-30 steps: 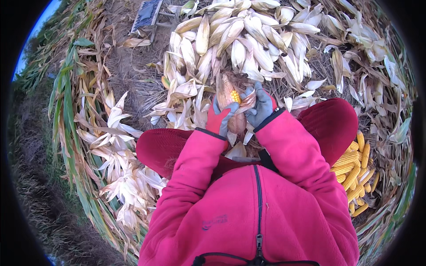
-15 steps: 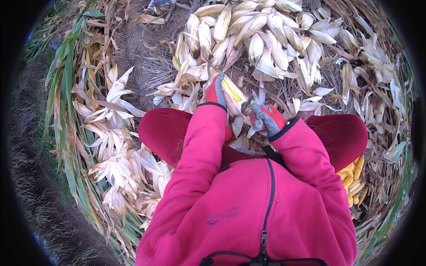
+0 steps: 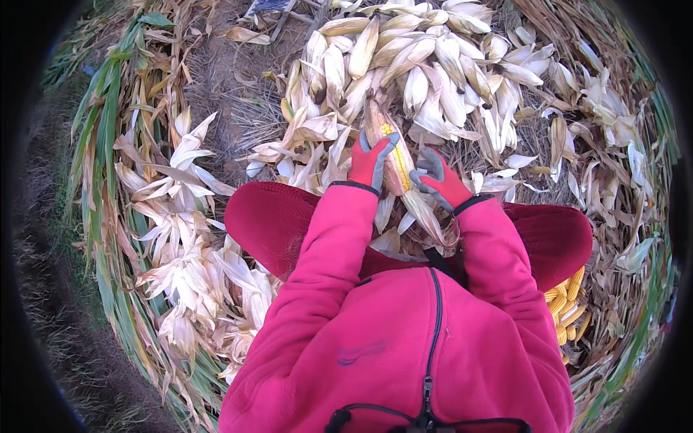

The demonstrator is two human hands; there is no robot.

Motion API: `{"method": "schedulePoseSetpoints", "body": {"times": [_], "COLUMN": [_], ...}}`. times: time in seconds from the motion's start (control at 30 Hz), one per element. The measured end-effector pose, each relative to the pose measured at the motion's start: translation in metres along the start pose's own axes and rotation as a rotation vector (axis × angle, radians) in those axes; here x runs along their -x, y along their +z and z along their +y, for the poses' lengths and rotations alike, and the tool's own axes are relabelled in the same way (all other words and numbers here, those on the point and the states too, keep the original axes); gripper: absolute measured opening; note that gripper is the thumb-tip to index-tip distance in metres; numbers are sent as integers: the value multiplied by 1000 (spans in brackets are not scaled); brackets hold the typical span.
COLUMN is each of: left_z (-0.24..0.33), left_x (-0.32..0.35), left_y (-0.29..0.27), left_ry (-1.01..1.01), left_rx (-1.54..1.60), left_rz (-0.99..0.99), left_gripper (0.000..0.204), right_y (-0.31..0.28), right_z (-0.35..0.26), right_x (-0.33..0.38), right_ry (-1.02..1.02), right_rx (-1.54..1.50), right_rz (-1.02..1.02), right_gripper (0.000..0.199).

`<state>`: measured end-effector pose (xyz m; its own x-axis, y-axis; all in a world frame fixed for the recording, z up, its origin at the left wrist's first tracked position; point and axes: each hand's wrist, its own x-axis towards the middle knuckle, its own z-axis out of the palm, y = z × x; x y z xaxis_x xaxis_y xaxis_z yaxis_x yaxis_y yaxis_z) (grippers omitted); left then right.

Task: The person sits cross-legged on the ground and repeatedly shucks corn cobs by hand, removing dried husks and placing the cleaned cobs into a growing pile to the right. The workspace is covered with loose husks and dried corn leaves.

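An ear of corn [image 3: 399,167] lies lengthwise in front of me, its husk partly peeled so that a strip of yellow kernels shows. My left hand [image 3: 371,160], in a red and grey glove, is closed around the ear's left side, with the thumb across the kernels. On the other side, my right hand [image 3: 440,180], gloved alike, has its fingers apart and a little bent beside the ear. Whether its fingertips touch the husk I cannot tell. Loosened husk [image 3: 426,216] hangs from the ear's near end toward my lap.
A heap of unhusked corn ears [image 3: 433,65] lies ahead. Stripped husks [image 3: 195,281] are piled at my left. Bare yellow ears [image 3: 567,310] sit by my right side. Cut stalks [image 3: 108,166] line the left, and a dark red padded surface [image 3: 267,224] lies beneath my forearms.
The ear has turned more upright, and husk now trails from its near end. My right hand has let go of the brownish ear end and opened. My left hand has shifted slightly nearer and right.
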<state>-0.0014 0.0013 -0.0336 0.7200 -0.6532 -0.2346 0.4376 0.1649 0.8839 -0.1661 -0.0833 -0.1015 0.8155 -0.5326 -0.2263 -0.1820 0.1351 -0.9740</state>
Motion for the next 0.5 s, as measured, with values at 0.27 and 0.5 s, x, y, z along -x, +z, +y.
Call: {"method": "schedulePoseSetpoints", "body": {"times": [0.27, 0.5], "left_z": [16, 9], "left_x": [9, -1], "left_y": [14, 8], "left_ry": [110, 175], "left_rx": [-184, -311], "left_rz": [-31, 116], "left_gripper": [53, 39], "right_y": [39, 35], "right_z": [-17, -45], "right_x": [7, 16], "right_ry": [-64, -102], "right_rx": [293, 621], "right_rz": [125, 281], "right_gripper": [89, 86]}}
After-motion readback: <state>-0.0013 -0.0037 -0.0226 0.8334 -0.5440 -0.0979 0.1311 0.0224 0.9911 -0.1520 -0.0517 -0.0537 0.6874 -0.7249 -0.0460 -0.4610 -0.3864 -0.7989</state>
